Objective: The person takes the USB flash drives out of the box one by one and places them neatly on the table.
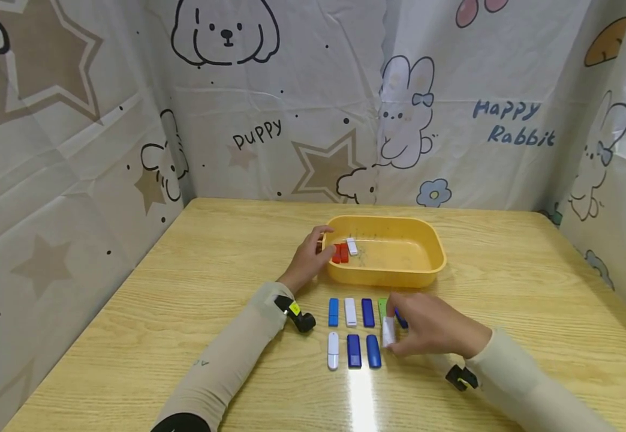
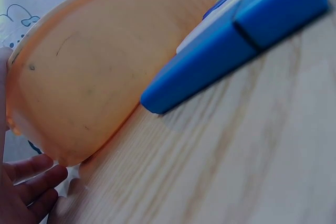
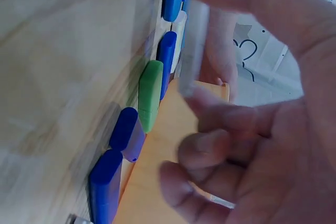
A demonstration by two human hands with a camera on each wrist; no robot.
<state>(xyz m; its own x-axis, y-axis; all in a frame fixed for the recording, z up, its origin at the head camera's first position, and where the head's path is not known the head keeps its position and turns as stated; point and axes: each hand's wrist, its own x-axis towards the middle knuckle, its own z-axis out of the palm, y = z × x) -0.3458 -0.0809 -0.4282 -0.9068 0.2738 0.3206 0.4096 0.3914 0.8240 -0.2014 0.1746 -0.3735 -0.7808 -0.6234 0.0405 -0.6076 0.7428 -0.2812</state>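
My right hand (image 1: pixel 426 324) pinches a white USB stick (image 1: pixel 388 333) between thumb and forefinger, over the right part of two rows of USB sticks. In the right wrist view the held white stick (image 3: pixel 195 45) is blurred and on edge above the others. Close by lie a green stick (image 3: pixel 150 95) and a dark blue stick (image 3: pixel 105 187). My left hand (image 1: pixel 309 258) holds the left end of a yellow basin (image 1: pixel 383 278), thumb and fingers at its rim and outer wall. Inside that end are red USB sticks (image 1: pixel 343 252) and a white one (image 1: pixel 352 246).
Below the basin, the back row has a light blue stick (image 1: pixel 333 312), a white one (image 1: pixel 350 312) and a dark blue one (image 1: pixel 367 312). The front row has a white stick (image 1: pixel 333 351), a dark blue one (image 1: pixel 354 351) and a blue one (image 1: pixel 373 351). A printed curtain (image 1: pixel 270 174) surrounds the wooden table (image 1: pixel 183 288).
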